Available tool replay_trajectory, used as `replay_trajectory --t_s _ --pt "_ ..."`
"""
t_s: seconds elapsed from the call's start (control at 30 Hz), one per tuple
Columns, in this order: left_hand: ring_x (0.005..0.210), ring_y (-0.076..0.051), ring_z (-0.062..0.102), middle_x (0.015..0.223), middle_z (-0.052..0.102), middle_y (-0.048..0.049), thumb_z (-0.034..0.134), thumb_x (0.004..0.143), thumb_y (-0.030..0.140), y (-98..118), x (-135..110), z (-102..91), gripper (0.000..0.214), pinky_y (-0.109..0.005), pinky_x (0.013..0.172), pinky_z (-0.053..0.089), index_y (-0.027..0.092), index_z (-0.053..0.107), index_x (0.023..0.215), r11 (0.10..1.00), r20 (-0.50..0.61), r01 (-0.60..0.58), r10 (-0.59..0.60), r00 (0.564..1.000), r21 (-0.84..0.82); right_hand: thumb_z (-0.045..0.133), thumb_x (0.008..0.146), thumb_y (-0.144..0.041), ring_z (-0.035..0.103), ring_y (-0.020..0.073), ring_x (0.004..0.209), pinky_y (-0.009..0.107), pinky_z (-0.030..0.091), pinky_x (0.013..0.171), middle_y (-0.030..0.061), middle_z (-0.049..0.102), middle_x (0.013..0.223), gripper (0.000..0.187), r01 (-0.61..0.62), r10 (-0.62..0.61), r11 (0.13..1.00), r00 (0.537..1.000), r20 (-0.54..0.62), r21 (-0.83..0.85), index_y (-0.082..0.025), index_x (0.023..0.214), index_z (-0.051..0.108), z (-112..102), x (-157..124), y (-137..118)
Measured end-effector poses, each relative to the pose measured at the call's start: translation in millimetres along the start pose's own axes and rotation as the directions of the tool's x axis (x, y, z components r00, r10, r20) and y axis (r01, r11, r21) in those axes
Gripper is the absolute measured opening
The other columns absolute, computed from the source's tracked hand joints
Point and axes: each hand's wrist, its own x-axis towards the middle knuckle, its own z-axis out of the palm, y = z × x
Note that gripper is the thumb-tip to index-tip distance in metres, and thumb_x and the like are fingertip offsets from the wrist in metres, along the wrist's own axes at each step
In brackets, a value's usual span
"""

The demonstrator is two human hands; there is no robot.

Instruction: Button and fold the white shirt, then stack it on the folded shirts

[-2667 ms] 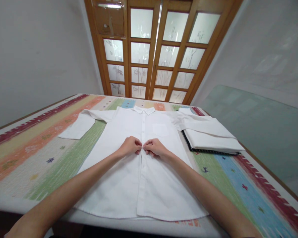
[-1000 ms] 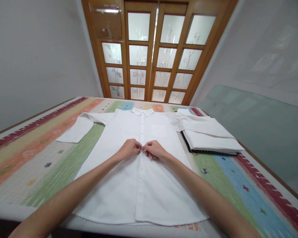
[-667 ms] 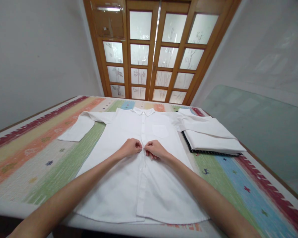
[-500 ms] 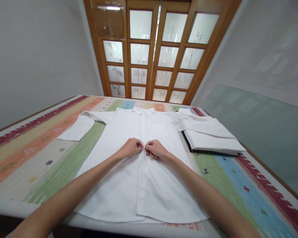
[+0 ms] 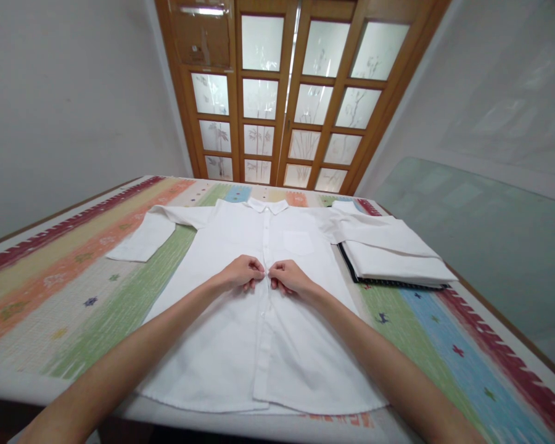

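The shirt (image 5: 224,231) lay flat w/ the table cloth (image 5: 81,296) under it. If a pinch got loose, the strip (image 5: 262,364) down the shirt's middle could slip away, b/c the fingertips had only a tiny bit of it. A hard tug could bunch the shirt up. It could also drag the pile (image 5: 398,269) right of the shirt, b/c one sleeve (image 5: 379,233) lay on top of it.

L hand (image 5: 244,272), at the shirt's middle, had thumb & pointer pressed together on the strip, other fingers curled. R hand (image 5: 289,277), at the same part of the shirt, pinched the strip too, rest tucked in. Couldn't tell if a button was btwn the tips; too small.
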Motion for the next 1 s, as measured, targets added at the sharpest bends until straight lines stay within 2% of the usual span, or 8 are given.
replay_trajectory --t_s 0.2,0.37,0.43,0.53,0.63,0.73,0.83,1.0 --pt "0.033 -0.006 0.044 0.045 0.056 0.0047 0.068 0.07 0.016 -0.1 1.7 2.2 0.01 -0.018 0.037 0.032 0.011 0.061 0.076 0.996 -0.043 0.047 -0.051 0.998 -0.076 0.051 0.076 -0.02 0.038 0.0041 0.026 0.017 0.021 0.026 -0.0045 0.06 0.048 0.014 0.015 -0.018 0.999 0.999 0.05 0.041 -0.016 0.064 0.057 -2.5 -0.3 -2.0" --pt "0.037 -0.006 0.047 0.047 0.057 0.0041 0.07 0.068 0.016 2.7 -2.0 3.3 0.01 -0.017 0.04 0.036 0.011 0.062 0.07 0.988 -0.1 0.056 -0.071 0.992 -0.146 0.049 0.076 -0.018 0.042 0.0048 0.028 0.017 0.021 0.027 -0.0029 0.062 0.048 0.016 -0.041 0.034 0.994 0.997 0.069 0.104 -0.015 0.062 0.056 -3.3 -1.3 -8.1" --pt "0.039 -0.006 0.049 0.05 0.059 0.0025 0.07 0.07 0.021 2.6 -2.5 3.3 0.013 -0.017 0.04 0.037 0.011 0.063 0.067 0.99 -0.102 0.042 -0.056 0.993 -0.135 0.05 0.075 -0.017 0.041 0.0047 0.028 0.017 0.021 0.027 -0.003 0.062 0.048 0.014 -0.046 0.038 0.992 0.997 0.07 0.117 -0.015 0.063 0.057 -3.2 -1.9 -10.1" --pt "0.041 -0.007 0.052 0.054 0.061 0.0 0.071 0.072 0.036 1.8 -1.7 4.3 0.028 -0.018 0.04 0.038 0.011 0.063 0.064 0.994 -0.11 0.03 -0.042 0.993 -0.105 0.046 0.075 -0.018 0.041 0.0051 0.027 0.017 0.021 0.027 -0.0022 0.062 0.047 0.017 -0.054 0.044 0.989 0.996 0.073 0.139 -0.015 0.064 0.059 -3.0 -3.3 -13.1" --pt "0.04 -0.009 0.053 0.053 0.061 0.0 0.076 0.066 0.046 1.8 0.2 6.6 0.037 -0.02 0.041 0.042 0.012 0.062 0.063 0.998 -0.123 0.017 -0.025 0.992 -0.064 0.041 0.073 -0.018 0.042 0.0065 0.026 0.018 0.021 0.026 -0.0001 0.062 0.046 0.021 -0.068 0.056 0.982 0.996 0.07 0.175 -0.014 0.063 0.059 -2.8 -5.2 -16.0" --pt "0.04 -0.01 0.054 0.049 0.06 0.0008 0.078 0.063 0.041 2.8 2.4 8.3 0.034 -0.021 0.043 0.044 0.013 0.06 0.061 0.999 -0.116 0.037 -0.041 0.992 -0.034 0.04 0.07 -0.018 0.043 0.007 0.028 0.017 0.02 0.027 0.0003 0.062 0.046 0.022 -0.081 0.068 0.975 0.995 0.068 0.206 -0.013 0.066 0.061 -2.6 -6.5 -17.8" --pt "0.04 -0.01 0.055 0.046 0.059 0.001 0.074 0.068 0.033 2.7 4.4 8.1 0.027 -0.02 0.044 0.044 0.013 0.059 0.057 0.998 -0.106 0.068 -0.069 0.992 -0.013 0.041 0.069 -0.017 0.043 0.0065 0.028 0.017 0.021 0.027 0.0002 0.063 0.047 0.021 -0.092 0.081 0.976 0.995 0.063 0.197 -0.014 0.067 0.062 -2.2 -6.3 -17.7" --pt "0.042 -0.009 0.055 0.045 0.059 0.001 0.065 0.071 0.023 -2.3 5.9 6.0 0.022 -0.018 0.044 0.041 0.014 0.059 0.053 1.0 -0.087 0.008 -0.008 0.996 -0.003 0.046 0.072 -0.018 0.043 0.0053 0.028 0.016 0.021 0.027 -0.0014 0.063 0.048 0.016 -0.077 0.069 0.988 0.995 0.067 0.134 -0.014 0.065 0.06 -0.9 -3.9 -13.9"
